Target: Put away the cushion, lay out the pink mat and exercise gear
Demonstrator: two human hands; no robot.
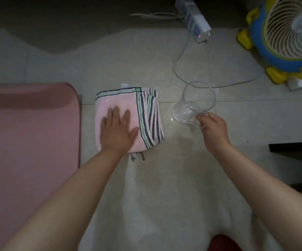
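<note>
The pink mat point(28, 142) lies flat on the tiled floor at the left. To its right lies a folded pink towel point(146, 113) with green and dark stripes. My left hand point(116, 130) presses flat on the towel, fingers straight. Right of the towel stands a clear glass mug point(191, 104) on the floor. My right hand point(212, 128) grips the mug by its handle.
A white power strip point(195, 20) with a red light lies at the back, its cable point(180, 69) looping over the floor behind the mug. A small fan on a blue and yellow base point(282, 38) stands at the back right. A dark furniture edge point(295, 151) juts in at the right.
</note>
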